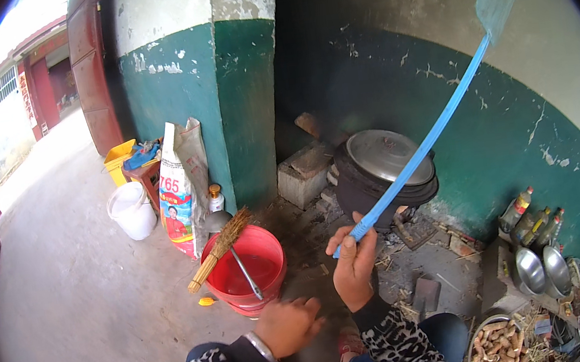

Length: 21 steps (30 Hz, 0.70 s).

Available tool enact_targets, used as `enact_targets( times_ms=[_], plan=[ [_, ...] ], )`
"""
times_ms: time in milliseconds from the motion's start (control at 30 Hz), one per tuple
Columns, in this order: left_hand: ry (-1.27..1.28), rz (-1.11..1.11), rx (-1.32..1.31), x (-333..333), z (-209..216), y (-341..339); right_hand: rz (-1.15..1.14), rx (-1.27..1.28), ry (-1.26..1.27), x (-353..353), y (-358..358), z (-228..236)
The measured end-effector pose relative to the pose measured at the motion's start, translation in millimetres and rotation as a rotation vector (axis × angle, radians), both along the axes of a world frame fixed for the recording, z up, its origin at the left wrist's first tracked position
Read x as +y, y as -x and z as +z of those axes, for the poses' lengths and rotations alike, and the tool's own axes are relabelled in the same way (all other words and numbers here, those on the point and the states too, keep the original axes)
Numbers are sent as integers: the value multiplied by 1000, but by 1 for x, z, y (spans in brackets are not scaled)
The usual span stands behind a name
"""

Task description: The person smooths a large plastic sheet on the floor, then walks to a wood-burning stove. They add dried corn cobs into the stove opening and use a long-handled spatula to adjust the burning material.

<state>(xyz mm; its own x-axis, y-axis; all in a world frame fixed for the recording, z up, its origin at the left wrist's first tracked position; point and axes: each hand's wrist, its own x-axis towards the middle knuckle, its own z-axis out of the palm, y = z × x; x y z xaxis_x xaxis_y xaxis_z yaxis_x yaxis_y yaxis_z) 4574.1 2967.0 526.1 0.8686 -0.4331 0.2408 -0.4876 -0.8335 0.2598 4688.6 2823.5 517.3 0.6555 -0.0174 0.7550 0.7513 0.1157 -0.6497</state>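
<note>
My right hand point(355, 269) is closed around the handle end of a light-blue plastic fly swatter point(431, 139). The swatter points up and to the right, its flat paddle reaching the top edge of the view. Low in front of me, my left hand point(289, 329) has its fingers curled in, back upward; nothing shows in it, though its palm is hidden. Just beyond that hand stands a red bucket point(281, 266). Across the bucket's rim lies a straw brush point(221, 250), and a metal ladle point(244, 266) leans inside.
A large dark pot point(356, 179) with a metal lid point(384, 158) sits by the wall. To the left are a printed sack point(176, 196) and a white bucket point(130, 211). Glass bottles point(517, 210), metal bowls point(529, 270) and a container of brown elongated pieces point(498, 345) are at right.
</note>
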Motion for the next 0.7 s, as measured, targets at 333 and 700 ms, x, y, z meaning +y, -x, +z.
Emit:
enact_targets(
  times_ms=[333,700],
  plan=[
    [-67,-103,210,46,-25,-34,-10,13,-422,103,-175,-31],
    [18,-80,286,47,-14,-54,31,604,135,241,-307,-111]
  ],
)
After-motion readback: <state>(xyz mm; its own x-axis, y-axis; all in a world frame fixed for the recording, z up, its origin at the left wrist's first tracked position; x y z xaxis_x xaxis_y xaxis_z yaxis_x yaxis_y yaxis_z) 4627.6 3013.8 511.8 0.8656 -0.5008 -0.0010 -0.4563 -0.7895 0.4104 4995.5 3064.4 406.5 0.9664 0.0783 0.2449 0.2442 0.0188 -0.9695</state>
